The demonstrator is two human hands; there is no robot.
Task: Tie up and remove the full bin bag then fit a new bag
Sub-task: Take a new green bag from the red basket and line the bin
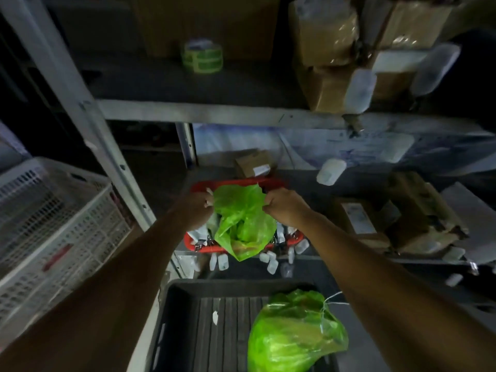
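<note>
Far left there's a white slatted plastic crate (53,218), right beside the grey metal shelving upright (80,103). Moving in, the left hand (197,208) is pinched shut on the left edge of a fresh green bag (243,221), which is held open over a red bin (236,185) sitting on the lower shelf. Little white packets (220,261) are scattered around the front of the bin. The right hand (283,209) is clamped on the bag's other edge, so it's stretched between the two fists. Lower down, nearer the camera, the full green bag (292,336) is already tied off with its knot sticking up, and it's lying in a dark ribbed tray (214,318). Over on the right, brown cardboard boxes (418,210) are stacked on the shelves, pretty dim and blurry.
</note>
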